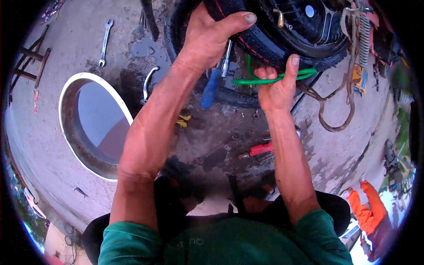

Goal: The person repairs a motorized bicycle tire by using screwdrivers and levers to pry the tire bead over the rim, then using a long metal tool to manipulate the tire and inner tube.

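A black tire (260,46) with a red line along its tread is at the top, on a black wheel with a brass valve stem (279,18). My left hand (210,33) grips the tire's near left side, thumb laid over the tread and its fingers mostly hidden. Against the tire's lower edge, my right hand (278,90) has its fingers curled round a looped green cord (251,81), thumb pointing up. Below the tire, between my hands, lies a blue-handled screwdriver (210,90); a shiny metal shaft (227,59) shows beside it.
A white-rimmed basin (62,104) of water stands left. Around it lie a wrench (105,43) and a curved chrome lever (147,84). A red-handled tool (260,149) is near my right forearm. Right are a coil spring (364,37) and a bent rusty bar (351,115). A person in orange (369,207) is lower right.
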`<state>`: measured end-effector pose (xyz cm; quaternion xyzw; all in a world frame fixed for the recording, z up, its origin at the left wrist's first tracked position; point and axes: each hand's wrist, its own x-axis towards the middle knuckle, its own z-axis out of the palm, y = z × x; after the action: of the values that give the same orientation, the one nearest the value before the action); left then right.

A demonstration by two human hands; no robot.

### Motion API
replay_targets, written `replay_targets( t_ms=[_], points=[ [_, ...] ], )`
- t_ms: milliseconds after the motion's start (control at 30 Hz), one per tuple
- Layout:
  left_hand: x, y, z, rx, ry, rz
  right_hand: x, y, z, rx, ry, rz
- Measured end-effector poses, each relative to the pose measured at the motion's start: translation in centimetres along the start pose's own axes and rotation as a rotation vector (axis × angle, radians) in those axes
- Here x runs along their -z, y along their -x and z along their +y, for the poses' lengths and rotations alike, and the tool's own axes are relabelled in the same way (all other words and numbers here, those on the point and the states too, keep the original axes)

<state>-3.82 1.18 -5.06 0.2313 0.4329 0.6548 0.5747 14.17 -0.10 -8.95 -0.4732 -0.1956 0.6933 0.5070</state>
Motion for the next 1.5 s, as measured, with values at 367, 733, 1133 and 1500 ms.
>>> replay_targets(
  t_ms=[367,733,1133,1500],
  points=[
    [-0.5,0.2,-1.1,-0.080,0.003,0.011,-1.2,0.5,-0.2,-0.066,0.023,-0.148],
    [-2.5,7.6,7.1,-0.533,-1.660,-0.132,-0.5,-0.2,0.0,0.000,0.005,-0.145],
    [-4.8,5.8,7.8,-0.036,-1.892,-0.540,-0.1,-0.2,-0.6,-0.028,-0.021,-0.126],
    [-5.5,6.3,5.6,-0.026,-1.712,-0.494,0.5,-0.7,0.1,-0.015,-0.093,-0.172]
  ],
)
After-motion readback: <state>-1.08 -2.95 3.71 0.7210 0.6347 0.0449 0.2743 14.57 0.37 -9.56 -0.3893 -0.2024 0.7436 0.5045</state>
